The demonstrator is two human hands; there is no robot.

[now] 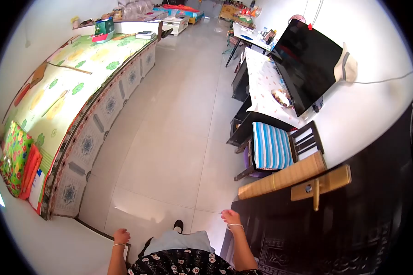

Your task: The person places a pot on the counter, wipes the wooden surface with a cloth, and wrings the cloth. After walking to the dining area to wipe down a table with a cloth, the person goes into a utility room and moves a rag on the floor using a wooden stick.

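My left hand (pixel 121 236) hangs low at the bottom left, beside a dark door frame edge. Its fingers are curled in, and I see nothing in them. My right hand (pixel 231 217) is out in front near the free edge of the dark carved door (pixel 270 220). The fingers of this hand are loosely bent and a little apart, holding nothing. Each wrist wears a light bangle. A brass door handle (pixel 316 195) sits on the door, well to the right of my right hand. Below, one black shoe (pixel 178 225) shows on the floor.
A tiled floor (pixel 170 137) runs ahead. Left stands a raised tiled bed platform (pixel 87 142) with folded bright cloths (pixel 18 160). On the right are a chair with a striped cushion (pixel 271 145), a rolled mat (pixel 282 176), and a television (pixel 307 64) on a covered table (pixel 264 87).
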